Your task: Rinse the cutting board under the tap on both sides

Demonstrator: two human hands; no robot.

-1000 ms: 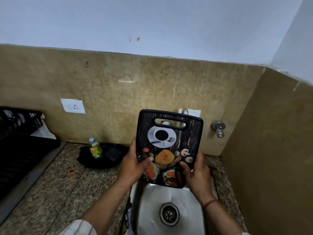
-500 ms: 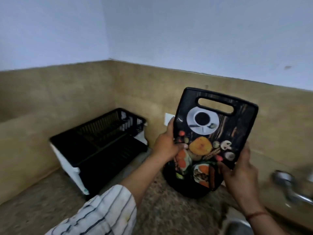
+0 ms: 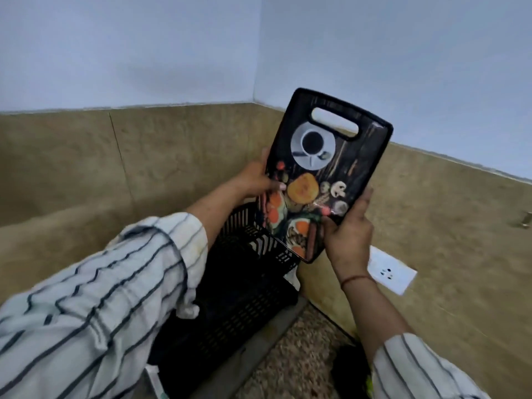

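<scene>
Closest to the camera are two striped sleeves [image 3: 95, 298], one on each arm. Under the left arm sits a black rack [image 3: 239, 298] with slotted walls. It stands on the speckled stone surface [image 3: 299, 358], right up against the tan wall tiles. A bare strip of the surface shows between the two arms.

The left hand [image 3: 254, 180] grips the left edge of the cutting board [image 3: 325, 174], thumb across the picture side. The right hand [image 3: 349, 226] grips the lower right edge, with fingers wrapped behind and the thumb on the front. A red thread goes around the right wrist.

The board is held up in the air between the hands, tilted a bit to the right, handle hole on top. Its picture side faces the camera: a coffee cup, mushrooms and orange food on black. Its bottom corner hangs just above the back rim of the rack.

Just below the right hand, a white wall socket [image 3: 390, 273] sits on the tiles. Behind the board the tan tiles meet in a corner, with plain pale blue wall above and lots of open room.
</scene>
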